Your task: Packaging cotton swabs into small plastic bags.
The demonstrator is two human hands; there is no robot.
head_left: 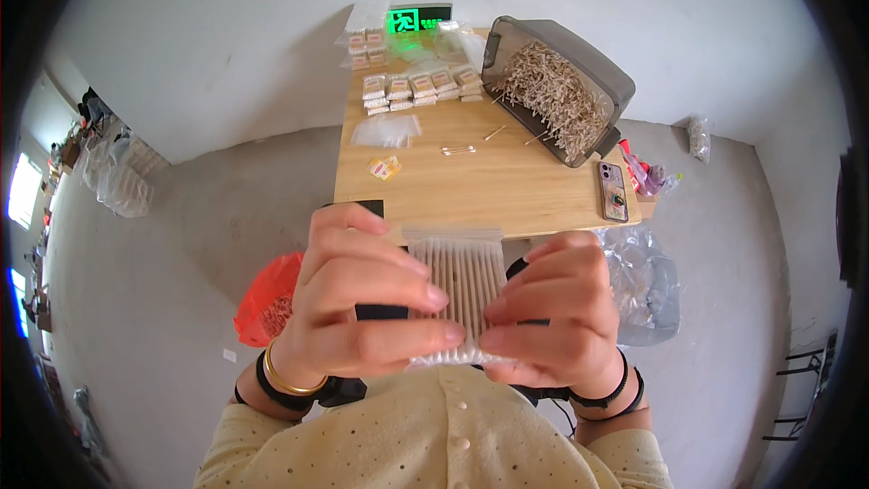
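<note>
Two hands hold one flat packet of cotton swabs (463,294) at lower centre of the frame, close under the camera. Left hand (362,308) grips the packet's left edge, fingers curled across its front and pinched shut on it. Right hand (557,312) grips the right edge the same way, fingertips pressed on the lower right corner. The two hands' fingertips nearly meet at the packet's bottom edge. Swabs in the packet run vertically, white tips top and bottom, wooden sticks between.

Gold bangle (291,380) and a black band on the left wrist; black bands (606,396) on the right wrist. Yellow dotted top (434,439) fills the bottom edge.

Wooden table (480,177) sits above the hands, upper centre. On it: a grey plastic bin (579,68) tipped on its side at upper right, full of loose swabs (552,95); a row of filled packets (421,89) at the far left part of the table, more stacked behind them; an empty clear bag (385,129) just below that row; two loose swabs (458,150) mid-table; a small yellow item (385,167) near the left edge; a phone (614,191) at the right edge.

Red bag (267,299) on the floor left of the left hand. Clear plastic bag (647,281) on the floor right of the right hand.
</note>
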